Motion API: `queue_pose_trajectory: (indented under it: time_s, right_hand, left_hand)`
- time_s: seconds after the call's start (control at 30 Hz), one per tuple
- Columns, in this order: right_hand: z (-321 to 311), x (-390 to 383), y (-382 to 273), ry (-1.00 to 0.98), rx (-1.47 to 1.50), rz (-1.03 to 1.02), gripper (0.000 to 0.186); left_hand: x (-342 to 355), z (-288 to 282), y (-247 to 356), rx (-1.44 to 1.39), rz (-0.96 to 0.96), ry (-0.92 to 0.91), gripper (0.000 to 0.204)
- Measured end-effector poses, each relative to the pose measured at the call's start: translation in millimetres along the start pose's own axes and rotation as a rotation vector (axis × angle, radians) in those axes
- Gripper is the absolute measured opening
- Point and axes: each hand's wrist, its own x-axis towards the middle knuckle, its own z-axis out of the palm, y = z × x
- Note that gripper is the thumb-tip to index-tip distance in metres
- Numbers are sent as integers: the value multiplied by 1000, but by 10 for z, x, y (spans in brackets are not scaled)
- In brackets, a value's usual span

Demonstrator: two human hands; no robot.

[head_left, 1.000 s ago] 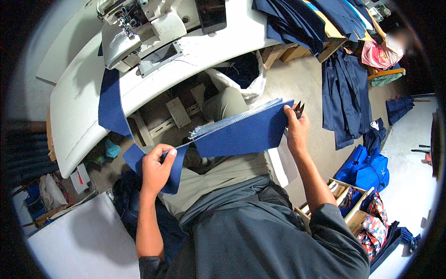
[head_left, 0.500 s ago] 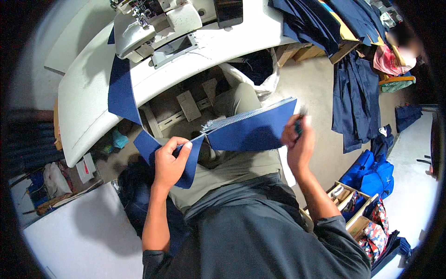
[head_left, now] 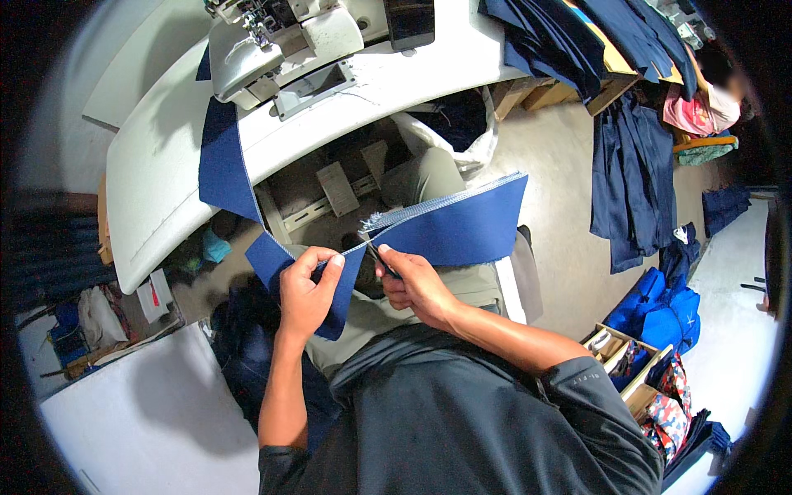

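My left hand (head_left: 308,280) pinches the edge of a navy fabric piece (head_left: 334,301) whose cloth hangs below and beside my fingers. A joined strip of navy pieces (head_left: 223,161) runs from it up over the table edge toward the sewing machine (head_left: 285,49). On my right thigh rests a stack of navy fabric pieces (head_left: 462,227) with pale stitched edges and loose thread ends. My right hand (head_left: 417,285) is closed around small dark thread snips (head_left: 378,257), mostly hidden by my fingers. Their tip is at the narrow join between the left-hand piece and the stack.
The white sewing table (head_left: 165,190) curves ahead, with a dark phone-like slab (head_left: 410,23) on it. Beneath stands a white bag (head_left: 478,148) with dark cloth. Navy garments (head_left: 631,181) hang at the right, near blue bundles (head_left: 660,305) and a wooden tray (head_left: 615,351). A person (head_left: 701,103) sits far right.
My right hand has moved left from the stack's far right end to the join beside my left hand, bringing the snips along. My left hand keeps its pinch, almost unmoved.
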Motion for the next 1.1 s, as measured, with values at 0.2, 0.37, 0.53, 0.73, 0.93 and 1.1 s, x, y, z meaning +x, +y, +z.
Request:
queue_pose_trajectory:
  time_s: [0.2, 0.37, 0.53, 0.73, 0.93, 1.1]
  right_hand:
    - [24, 132, 52, -28, 33, -47, 40]
    - [39, 131, 95, 25, 13, -83, 39]
    - [69, -99, 24, 92, 20, -127, 38]
    - [106, -168, 65, 124, -265, -387, 16]
    - [-247, -508, -369, 449, -384, -676, 12]
    - [-930, -679, -914, 638, -274, -807, 9]
  left_hand:
    - [-18, 15, -18, 12, 0, -11, 15]
    - [-36, -19, 31, 22, -72, -80, 10]
    - [-47, -22, 76, -12, -49, -77, 10]
    - [-11, 171, 227, -86, 30, -126, 14]
    - [13, -111, -51, 42, -13, -230, 16]
    - [-29, -339, -46, 117, 16, -244, 15]
